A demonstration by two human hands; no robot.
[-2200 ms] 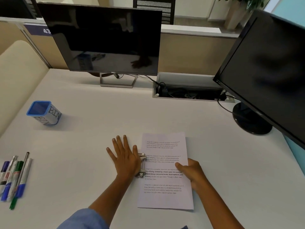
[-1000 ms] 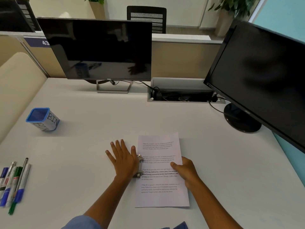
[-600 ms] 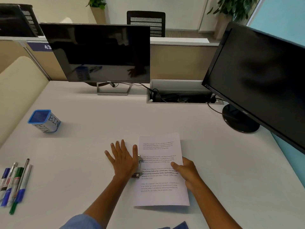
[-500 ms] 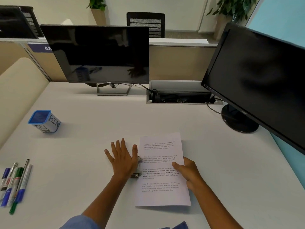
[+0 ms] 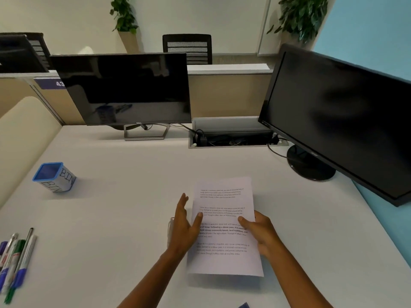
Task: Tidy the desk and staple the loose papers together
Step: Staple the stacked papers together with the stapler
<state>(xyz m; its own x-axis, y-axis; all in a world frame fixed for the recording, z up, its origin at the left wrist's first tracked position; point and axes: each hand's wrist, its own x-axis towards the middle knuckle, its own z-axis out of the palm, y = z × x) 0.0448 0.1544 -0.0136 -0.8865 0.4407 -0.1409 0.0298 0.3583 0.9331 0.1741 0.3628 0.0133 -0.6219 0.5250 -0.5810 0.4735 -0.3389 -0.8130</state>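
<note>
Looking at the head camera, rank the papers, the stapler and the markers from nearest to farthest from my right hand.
1. papers: held in the right hand.
2. stapler: left of the papers, just beyond the left hand.
3. markers: far left, at the frame edge.

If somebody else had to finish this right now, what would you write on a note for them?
Left hand: fingers straight, thumb lying on the left edge of the papers.
Right hand: grips the papers' right edge, thumb on top.
Stapler: on the desk just left of the papers, mostly hidden behind the left hand.
Done: the papers sit together as one stack. No staple shows from here, so check.
Left: staple if needed. The pens lie loose at the desk's left edge, apart from the blue BIN cup.
</note>
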